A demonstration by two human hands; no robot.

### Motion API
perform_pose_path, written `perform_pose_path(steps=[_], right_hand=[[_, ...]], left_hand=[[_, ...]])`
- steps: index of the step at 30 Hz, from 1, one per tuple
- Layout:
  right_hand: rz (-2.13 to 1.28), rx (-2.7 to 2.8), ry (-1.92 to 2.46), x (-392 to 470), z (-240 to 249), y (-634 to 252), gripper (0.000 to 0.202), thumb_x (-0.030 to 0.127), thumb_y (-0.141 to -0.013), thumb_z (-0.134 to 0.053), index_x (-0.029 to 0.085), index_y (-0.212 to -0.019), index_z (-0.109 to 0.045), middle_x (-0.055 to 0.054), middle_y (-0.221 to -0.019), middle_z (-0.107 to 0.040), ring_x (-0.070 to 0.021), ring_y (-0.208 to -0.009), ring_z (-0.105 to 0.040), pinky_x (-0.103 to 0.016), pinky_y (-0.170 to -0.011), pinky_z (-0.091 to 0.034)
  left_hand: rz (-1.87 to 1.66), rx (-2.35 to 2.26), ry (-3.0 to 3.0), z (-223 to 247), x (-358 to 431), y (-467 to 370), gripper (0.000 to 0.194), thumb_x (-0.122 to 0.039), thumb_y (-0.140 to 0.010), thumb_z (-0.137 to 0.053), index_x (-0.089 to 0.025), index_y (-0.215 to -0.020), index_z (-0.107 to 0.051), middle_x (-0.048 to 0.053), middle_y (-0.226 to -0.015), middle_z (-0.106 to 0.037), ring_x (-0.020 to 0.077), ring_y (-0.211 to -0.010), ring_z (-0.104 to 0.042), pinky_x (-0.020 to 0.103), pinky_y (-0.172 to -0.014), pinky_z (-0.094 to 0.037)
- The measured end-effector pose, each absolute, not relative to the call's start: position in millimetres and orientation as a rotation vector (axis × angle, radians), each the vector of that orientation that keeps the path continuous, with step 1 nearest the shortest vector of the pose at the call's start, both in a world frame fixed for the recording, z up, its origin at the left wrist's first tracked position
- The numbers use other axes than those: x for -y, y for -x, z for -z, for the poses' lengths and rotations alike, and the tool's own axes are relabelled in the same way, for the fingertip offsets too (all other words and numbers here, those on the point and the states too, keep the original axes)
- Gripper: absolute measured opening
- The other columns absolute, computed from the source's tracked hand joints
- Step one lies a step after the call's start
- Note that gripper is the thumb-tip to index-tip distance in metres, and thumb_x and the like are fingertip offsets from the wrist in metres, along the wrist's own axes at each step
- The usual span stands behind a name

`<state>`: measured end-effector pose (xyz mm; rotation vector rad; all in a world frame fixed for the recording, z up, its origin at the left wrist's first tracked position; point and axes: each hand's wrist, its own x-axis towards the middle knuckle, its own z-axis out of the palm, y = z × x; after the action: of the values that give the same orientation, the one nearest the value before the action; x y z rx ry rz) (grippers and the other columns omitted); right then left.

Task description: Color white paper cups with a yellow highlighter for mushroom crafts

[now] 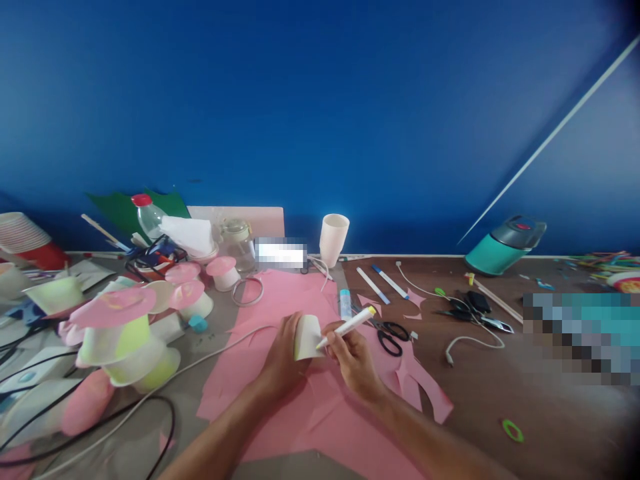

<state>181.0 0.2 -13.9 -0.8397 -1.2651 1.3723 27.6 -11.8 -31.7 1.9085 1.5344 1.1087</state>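
Observation:
Over pink paper [280, 427] in the middle of the table, my left hand [284, 350] is closed round a small white paper cup [309, 337] lying on its side. A yellow-green patch shows on the cup near my left fingers. My right hand [353, 357] grips a white marker [354, 321] with a yellow end, its tip at the cup's right edge. Black-handled scissors [390, 338] and a glue stick with a blue cap [345, 303] lie just beyond my right hand.
White cups with pink paper discs [117, 307] and cables crowd the left side. A tall white cup [334, 240] stands by the blue wall. Two markers [373, 285], a white cable [425, 288] and a teal flask [503, 247] are on the right.

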Motion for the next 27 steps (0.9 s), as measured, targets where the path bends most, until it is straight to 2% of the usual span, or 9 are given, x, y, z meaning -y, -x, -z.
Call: perform_pose_path(steps=[7,11,17,22,27], right_hand=[[-1.413,1.299,0.875,0,9,-179,0.036,0.051,-0.08,-0.059,0.016,-0.079,-0.063,0.004,-0.055,-0.043,-0.0091,-0.05,-0.037,-0.021,-0.046,-0.033],[-1.416,1.3,0.858,1,8,-178,0.035,0.051,-0.079,-0.06,0.017,-0.077,-0.064,0.002,-0.057,-0.049,-0.0111,-0.053,-0.044,-0.024,-0.051,-0.041],[-1.443,1.319,0.874,1,15,-178,0.033,0.049,-0.08,-0.061,0.016,-0.079,-0.065,-0.003,-0.066,-0.058,-0.0151,-0.063,-0.054,-0.028,-0.06,-0.047],[-1.429,1.354,0.893,2,15,-178,0.037,0.052,-0.079,-0.06,0.015,-0.077,-0.066,-0.003,-0.066,-0.058,-0.0158,-0.063,-0.054,-0.028,-0.061,-0.047],[-1.405,1.363,0.89,1,19,-178,0.033,0.048,-0.08,-0.061,0.015,-0.079,-0.067,-0.003,-0.067,-0.059,-0.015,-0.063,-0.053,-0.027,-0.06,-0.045]], left_hand=[[-1.134,-1.525,-1.934,36,11,-29,0.057,-0.029,-0.075,-0.06,-0.013,-0.125,-0.037,0.018,-0.115,-0.05,0.0303,-0.105,-0.052,0.05,-0.089,-0.046],[-1.128,-1.53,-1.919,34,11,-29,0.053,-0.025,-0.076,-0.058,-0.016,-0.124,-0.039,0.015,-0.114,-0.051,0.0291,-0.105,-0.053,0.049,-0.089,-0.046],[-1.106,-1.557,-1.907,31,11,-30,0.051,-0.024,-0.076,-0.057,-0.017,-0.123,-0.039,0.015,-0.112,-0.052,0.0281,-0.103,-0.053,0.046,-0.088,-0.047],[-1.092,-1.565,-1.915,30,11,-29,0.053,-0.022,-0.073,-0.057,-0.015,-0.123,-0.039,0.015,-0.112,-0.052,0.0283,-0.103,-0.054,0.045,-0.088,-0.047],[-1.105,-1.563,-1.915,30,11,-29,0.053,-0.024,-0.074,-0.057,-0.013,-0.123,-0.04,0.017,-0.112,-0.053,0.0299,-0.103,-0.054,0.047,-0.088,-0.046]])
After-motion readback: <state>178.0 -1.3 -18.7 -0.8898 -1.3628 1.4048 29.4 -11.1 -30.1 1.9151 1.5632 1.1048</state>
